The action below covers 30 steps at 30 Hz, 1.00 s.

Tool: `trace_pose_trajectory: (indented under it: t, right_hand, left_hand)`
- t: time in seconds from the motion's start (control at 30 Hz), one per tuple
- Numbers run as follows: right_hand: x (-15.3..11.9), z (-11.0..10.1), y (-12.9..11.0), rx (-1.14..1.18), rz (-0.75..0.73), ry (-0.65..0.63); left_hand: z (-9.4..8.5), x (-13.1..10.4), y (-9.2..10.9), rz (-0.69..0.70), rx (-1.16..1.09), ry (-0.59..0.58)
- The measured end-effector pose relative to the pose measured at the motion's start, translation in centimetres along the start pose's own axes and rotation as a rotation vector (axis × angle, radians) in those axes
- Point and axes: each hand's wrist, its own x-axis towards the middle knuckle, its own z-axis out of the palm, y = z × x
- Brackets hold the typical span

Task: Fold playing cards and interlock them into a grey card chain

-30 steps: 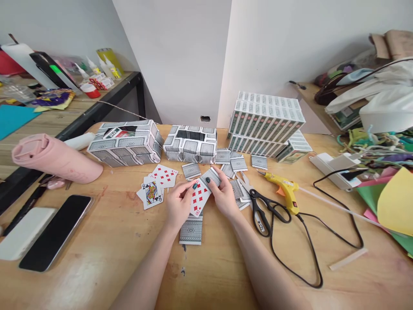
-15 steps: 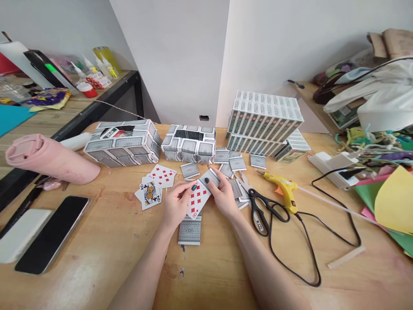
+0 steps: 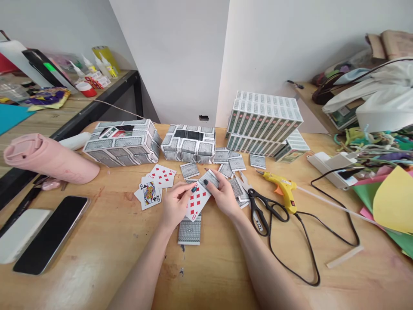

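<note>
My left hand (image 3: pixel 177 203) pinches the edge of a playing card (image 3: pixel 196 202), the eight of diamonds, face up. Against its upper right corner my right hand (image 3: pixel 222 192) holds a folded card (image 3: pixel 208 178) with its grey patterned back showing. The two cards meet or overlap between my hands; how they join is hidden by my fingers. Below them a folded grey card piece (image 3: pixel 189 232) lies on the table. Left of my hands lie loose face-up cards, with a queen of clubs (image 3: pixel 150 193) on top. Several folded card pieces (image 3: pixel 237 162) are scattered behind my right hand.
Black scissors (image 3: pixel 264 211) and a yellow glue gun (image 3: pixel 284 189) with a looping cord lie right. Behind stand two card-covered boxes (image 3: pixel 124 148) (image 3: pixel 189 144) and stacked card packs (image 3: pixel 263 122). A phone (image 3: pixel 51 234) and pink rolled case (image 3: pixel 51 159) are left.
Both hands keep their hold on the cards with hardly any movement. The whole view has shifted very slightly.
</note>
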Motion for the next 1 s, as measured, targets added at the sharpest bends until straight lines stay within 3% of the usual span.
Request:
trace_pose_trajectory:
  t: [0.33, 0.6, 1.0]
  right_hand:
    - [0.19, -0.80, -0.50, -0.122, -0.041, -0.135]
    - [0.25, -0.88, -0.20, -0.074, -0.008, -0.169]
    - [0.16, -0.40, 0.48, -0.181, -0.055, -0.140]
  left_hand:
    - [-0.18, -0.22, -0.19, 0.023, 0.032, -0.051]
    - [-0.61, 0.20, -0.78, 0.022, 0.001, -0.108]
    - [-0.07, 0.02, -0.32, -0.019, 0.015, -0.018]
